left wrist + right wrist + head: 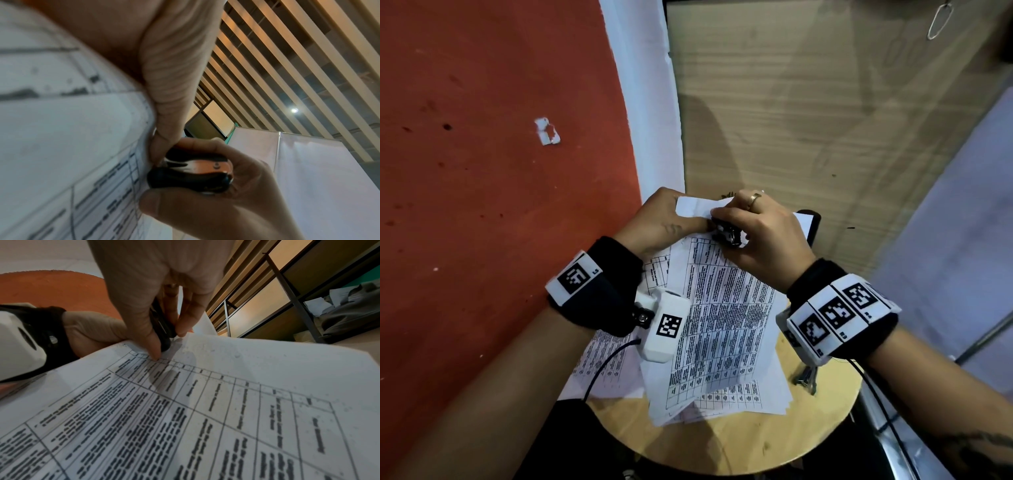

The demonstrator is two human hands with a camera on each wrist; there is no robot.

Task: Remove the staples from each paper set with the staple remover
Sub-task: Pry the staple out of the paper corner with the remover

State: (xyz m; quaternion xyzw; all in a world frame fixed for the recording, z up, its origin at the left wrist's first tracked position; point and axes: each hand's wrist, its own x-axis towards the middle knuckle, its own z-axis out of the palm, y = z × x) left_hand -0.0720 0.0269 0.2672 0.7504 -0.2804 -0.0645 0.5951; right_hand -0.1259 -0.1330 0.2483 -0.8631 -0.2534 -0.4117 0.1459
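Note:
A stapled set of printed table sheets (722, 308) lies tilted over a pile of papers on a round wooden stool (756, 442). My left hand (664, 219) pinches the set's far top corner, thumb on top (166, 113). My right hand (753, 233) grips a black and chrome staple remover (727, 233) between thumb and fingers, its jaws at that same corner. In the left wrist view the staple remover (191, 172) sits against the paper edge (82, 146). The right wrist view shows the staple remover (164, 327) pressed onto the sheet (226, 402). The staple itself is hidden.
More loose printed sheets (606, 370) spread under the held set. A dark metal object (804, 377) lies on the stool's right side below my right wrist. A red wall (500, 171) stands to the left, a wooden panel (791, 120) ahead.

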